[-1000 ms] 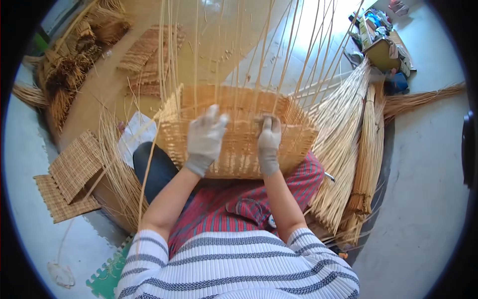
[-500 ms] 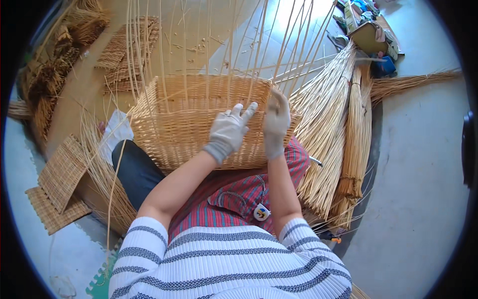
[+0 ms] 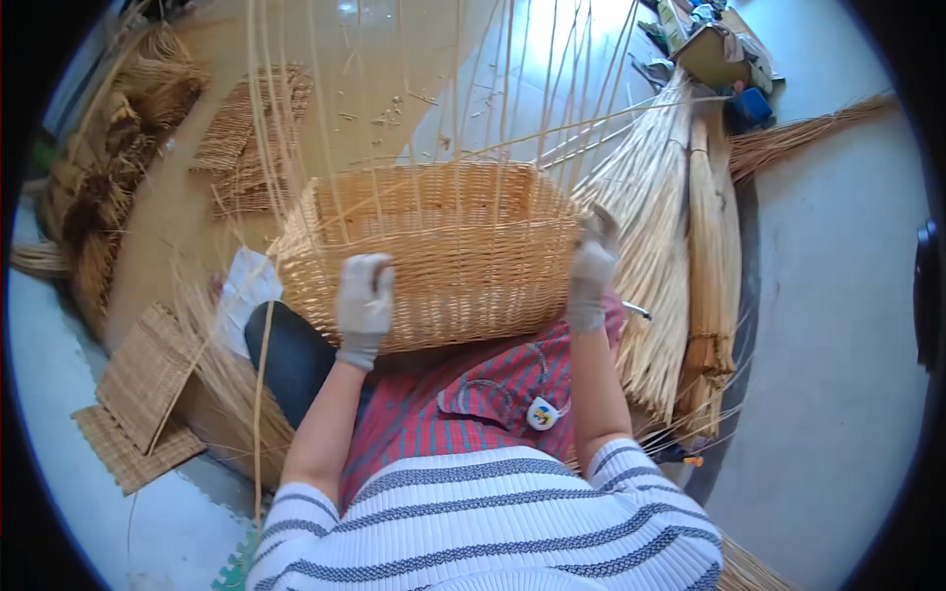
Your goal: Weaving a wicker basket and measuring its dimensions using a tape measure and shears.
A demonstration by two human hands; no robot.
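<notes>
A wicker basket (image 3: 473, 291) lies across my lap, its open side facing up and away from me. Tall thin stakes (image 3: 458, 89) rise from its rim, and loose strands cross over it. My left hand (image 3: 365, 300), in a pale glove, is closed in front of the near wall, left of the middle; what its curled fingers hold, if anything, is hidden. At the basket's right end is my right hand (image 3: 593, 276), gloved too, fingers bent and smeared by motion. A red striped apron (image 3: 424, 424) covers my lap, with a small white round object (image 3: 541, 414) hanging on it.
Bundles of pale wicker rods (image 3: 645, 266) lie close on my right. Woven mats (image 3: 148, 374) and loose strands (image 3: 232, 369) are at left, with darker bundles (image 3: 99, 212) beyond. A blue container (image 3: 751, 108) stands at the far right. Scraps (image 3: 389, 113) litter the floor.
My hands have moved apart: the left went left and its extended fingers curled in, the right moved right along the basket's end. The view has shifted slightly.
</notes>
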